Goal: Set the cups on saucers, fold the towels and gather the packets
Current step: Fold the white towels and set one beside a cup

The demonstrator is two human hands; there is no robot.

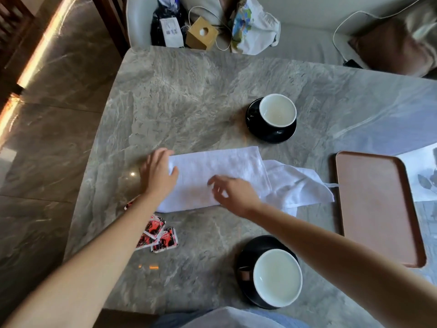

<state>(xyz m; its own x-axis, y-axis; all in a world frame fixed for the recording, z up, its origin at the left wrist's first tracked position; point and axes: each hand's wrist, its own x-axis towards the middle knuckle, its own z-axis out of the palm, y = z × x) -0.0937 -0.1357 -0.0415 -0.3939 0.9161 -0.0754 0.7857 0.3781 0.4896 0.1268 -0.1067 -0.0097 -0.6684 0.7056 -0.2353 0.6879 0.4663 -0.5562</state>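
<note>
White cloth lies across the middle of the grey marble table (189, 91): one towel (220, 169) folded into a long flat strip running left to right. My left hand (157, 176) sits at its left end, thumb on top of the cloth and fingers bent over the far-left corner; I cannot tell whether it grips the edge or only presses it. My right hand (236, 192) is over the near half of the towel, fingers spread apart and loosely bent, a little blurred, holding nothing.

A second towel (298, 183) lies crumpled at the right end of the first, partly beneath it, its loop reaching the left rim of the tray (373, 209). That pinkish-brown tray lies on the right side of the table, with a printed paper (418, 166) just beyond its far-right corner.

Both cups stand upright on black saucers. The far cup (277, 111) sits on the far saucer (272, 136), beyond the towel. The near cup (276, 278) sits on the near saucer (250, 247), close to me, under my right forearm.

Red and black packets (158, 235) lie in a loose overlapping cluster near the towel's left end, beside my left forearm; another one peeks out from under that forearm, further left.
</note>
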